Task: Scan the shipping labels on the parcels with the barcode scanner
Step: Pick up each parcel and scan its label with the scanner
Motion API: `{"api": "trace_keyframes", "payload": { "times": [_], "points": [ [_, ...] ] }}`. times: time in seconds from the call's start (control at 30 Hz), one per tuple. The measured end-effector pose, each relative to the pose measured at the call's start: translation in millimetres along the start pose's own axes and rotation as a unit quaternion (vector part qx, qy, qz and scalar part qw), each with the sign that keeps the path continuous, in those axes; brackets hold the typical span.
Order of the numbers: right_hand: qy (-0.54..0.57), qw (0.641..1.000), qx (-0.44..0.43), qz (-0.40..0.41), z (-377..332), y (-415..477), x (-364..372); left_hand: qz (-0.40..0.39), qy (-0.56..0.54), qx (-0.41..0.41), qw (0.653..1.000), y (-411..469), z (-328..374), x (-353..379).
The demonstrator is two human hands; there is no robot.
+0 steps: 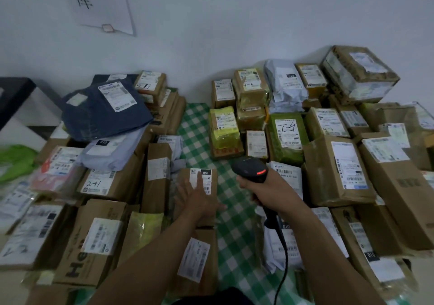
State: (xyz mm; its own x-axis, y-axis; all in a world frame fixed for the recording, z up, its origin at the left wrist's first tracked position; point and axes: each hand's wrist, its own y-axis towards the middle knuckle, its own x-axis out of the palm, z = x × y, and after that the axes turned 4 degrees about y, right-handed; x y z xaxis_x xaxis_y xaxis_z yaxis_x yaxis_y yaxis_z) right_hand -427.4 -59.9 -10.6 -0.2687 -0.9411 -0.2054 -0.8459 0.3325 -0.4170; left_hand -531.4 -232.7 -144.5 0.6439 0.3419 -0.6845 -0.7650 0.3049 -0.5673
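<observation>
Progress: can't read a scanned/unscanned state off any parcel, no marks or display in view. My guess is mid-run, with dozens of labels possibly left. Parcels sit in two heaps, left heap [105, 187] and right heap [340, 164], split by a bare lane of green checked cloth [199, 126] up the centre of the frame. Most labels face up, which helps. Current target looks like the small brown parcel [185, 175] at frame centre. The left hand [199, 199] lies flat on it, fingers straight, grip apart, part-covering its label [208, 182]; it needs to clear before that one reads. The right hand [265, 189] has its grip clamped round the handle of the barcode scanner [250, 169], just right of that label, over the lane. A red light shows on the scanner head; the nose points away toward upper left, not yet squarely on the label, as I read it. Room: the lane is the only open strip, and it's narrow. Box corners crowd it from both sides and the wall [234, 23] closes off the top. The cable [284, 257] drops to bottom centre across white mailers [288, 175]; snag risk when reaching far right.
</observation>
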Motion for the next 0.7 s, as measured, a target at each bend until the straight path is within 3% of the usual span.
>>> {"api": "trace_keyframes", "payload": {
  "times": [0.13, 0.23, 0.33, 0.47, 0.6, 0.7],
  "points": [
    [0.001, 1.0, -0.015, 0.01, -32, 32, -18, 0.126, -0.103, 0.062, 0.985, 28, 34, -36],
    [0.004, 1.0, -0.004, 0.027, -45, 58, -23, 0.126, -0.236, 0.138, 0.953, 57, 69, -66],
    [0.035, 0.999, 0.031, 0.025, -42, 81, -19, 0.113, -0.249, 0.21, 0.939, 93, 91, -75],
    [0.041, 0.997, 0.054, 0.031, -28, 107, -21, 0.096, -0.291, 0.169, 0.937, 146, 102, -70],
    [0.041, 0.996, 0.075, 0.029, -17, 125, -24, 0.088, -0.362, 0.041, 0.927, 173, 100, -61],
    [0.051, 0.994, 0.094, 0.03, -12, 133, -23, 0.087, -0.381, 0.01, 0.92, 180, 92, -48]
  ]
}}
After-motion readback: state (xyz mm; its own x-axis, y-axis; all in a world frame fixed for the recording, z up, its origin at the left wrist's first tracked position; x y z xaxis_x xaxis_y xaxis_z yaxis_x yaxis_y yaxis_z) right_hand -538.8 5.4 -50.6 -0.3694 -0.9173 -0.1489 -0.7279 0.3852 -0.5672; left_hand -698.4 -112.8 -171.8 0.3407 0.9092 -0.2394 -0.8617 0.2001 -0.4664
